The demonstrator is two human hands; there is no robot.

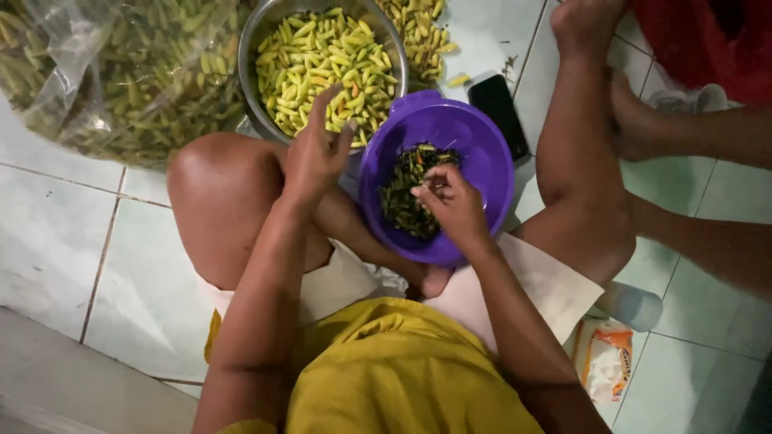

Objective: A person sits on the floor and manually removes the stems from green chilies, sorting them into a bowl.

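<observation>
Yellow-green chillies (322, 64) are glowing in the silver metal bowl (261, 48), dark green stems (406, 193) are filling the purple plastic bowl (482, 161), a black phone (498, 108) is lying on pale green tiles (56, 241), and the mustard-yellow shirt (394, 370) is showing below.

The left hand (315, 153) is raised in front of the left knee, its back toward the camera; the fingers are spread a little and the index finger points up and forward; the left forearm runs straight down to the body. The right hand (452, 201) is lower, with fingers curled together and the fingertips pinched; the right forearm comes in from the lower right.
</observation>
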